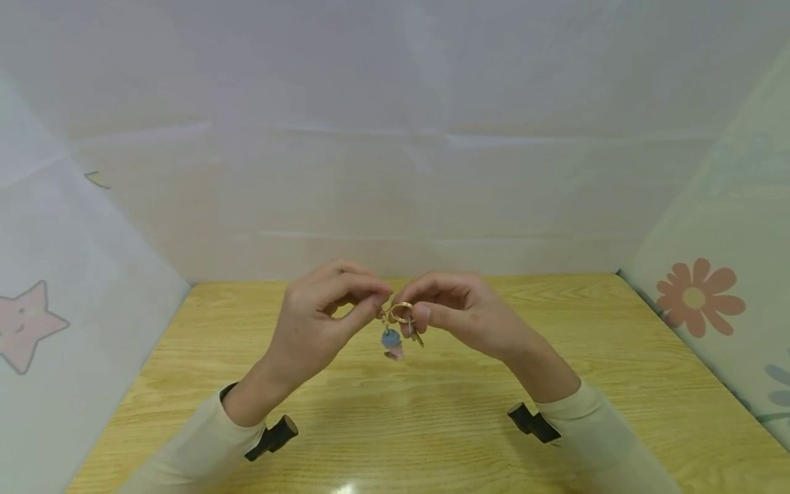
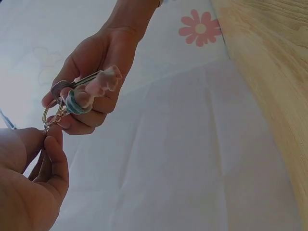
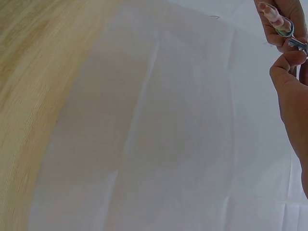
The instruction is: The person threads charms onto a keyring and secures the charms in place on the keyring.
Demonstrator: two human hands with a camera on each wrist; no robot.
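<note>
Gold key ring [image 1: 401,311] held in air between both hands, above wooden table [image 1: 432,412]. Blue-and-pink charm [image 1: 391,342] dangles below ring on short chain; small key [image 1: 416,335] hangs beside it, toward right hand. Left hand [image 1: 321,309] pinches chain end at ring with curled thumb and forefinger. Right hand [image 1: 459,312] grips ring's other side, fingers curled round it. Fingertips of both hands nearly touching. Cream sleeves on both forearms. White sheet walls behind hands; flower print [image 1: 697,296] well off right hand's side, star print [image 1: 25,326] off left hand's side.

At frame centre, above the wooden table [image 1: 432,425]: left hand [image 1: 321,309] and right hand [image 1: 457,312] pinching a gold key ring [image 1: 401,312], blue-and-pink charm [image 1: 391,342] dangling below.
</note>
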